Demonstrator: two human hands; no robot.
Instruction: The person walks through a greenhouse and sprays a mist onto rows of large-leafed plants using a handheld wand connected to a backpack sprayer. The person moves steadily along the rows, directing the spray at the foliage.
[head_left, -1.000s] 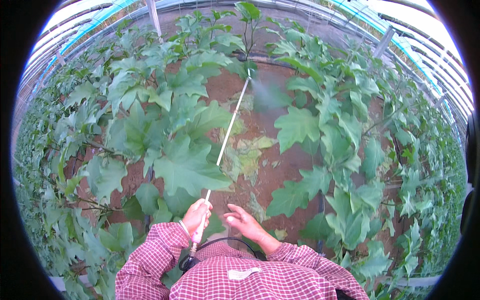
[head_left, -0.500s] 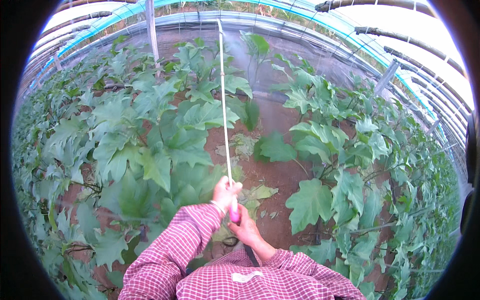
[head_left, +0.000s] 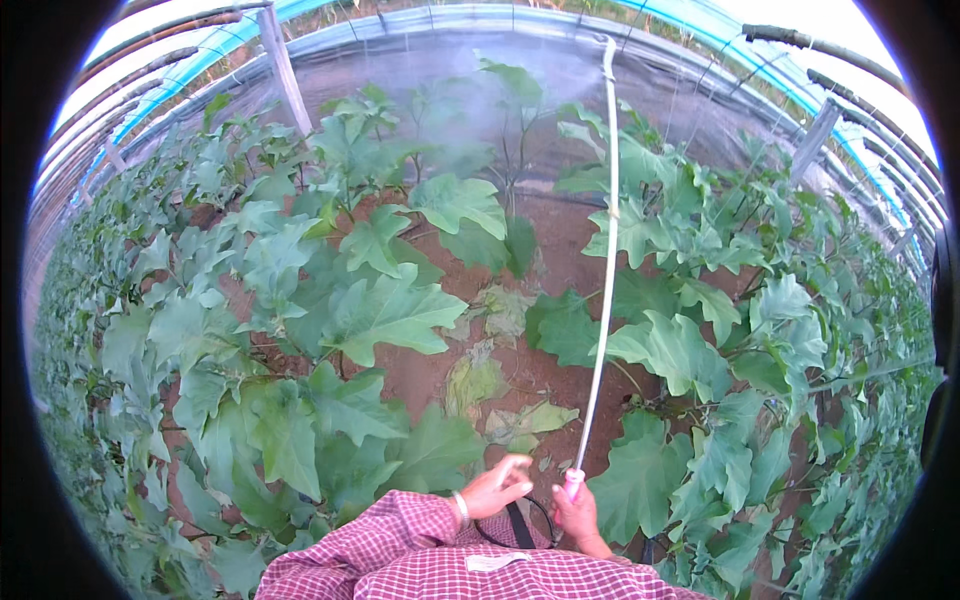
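Observation:
My right hand is closed round the pink handle of a long, thin white spray wand. The wand reaches up and away, its bent tip near the plastic sheeting at the far side. A pale mist hangs left of the tip, over the far leaves. Apart from the wand, my left hand hovers beside the handle, fingers loosely curled and holding nothing I can see. Broad-leaved green plants stand on both sides. Below the hands, a dark hose loops near my body.
Bare brown soil with wilted leaves runs between the plant rows. Wooden posts stand at the far left and far right. Grey plastic sheeting closes off the far side, with curved roof poles overhead.
The wand has swung to the right, its tip now over the right-hand plants. My left hand has let go of it and moved down. The right hand has moved right with the handle.

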